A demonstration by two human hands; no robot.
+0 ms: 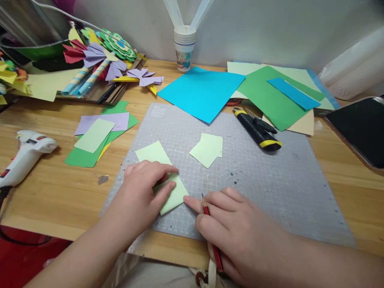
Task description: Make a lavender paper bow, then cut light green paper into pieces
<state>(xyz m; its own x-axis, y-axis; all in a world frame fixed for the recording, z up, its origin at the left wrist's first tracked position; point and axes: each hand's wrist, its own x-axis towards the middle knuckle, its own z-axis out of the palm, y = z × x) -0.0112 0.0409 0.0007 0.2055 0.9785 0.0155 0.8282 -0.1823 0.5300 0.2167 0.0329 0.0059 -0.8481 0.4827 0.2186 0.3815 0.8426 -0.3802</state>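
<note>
A pale green paper strip [172, 197] lies slanted on the grey cutting mat [270, 188], left of the middle. My left hand [147, 186] rests on the strip with its fingers apart, thumb and fingertips on the paper, covering part of it. My right hand [231, 228] is closed around a red and black pencil [216, 256], point up. Its index finger reaches out and touches the strip's right corner. Small pale green pieces [207, 151] lie overlapping just beyond the hands.
A black and yellow cutter [258, 130] lies at the mat's back right. Behind are blue paper [202, 94], green paper [276, 100] and stacked cups [184, 52]. At left sit a glue gun [28, 156], paper strips [94, 136] and paper flowers [100, 56]. A dark tablet [360, 130] is at right.
</note>
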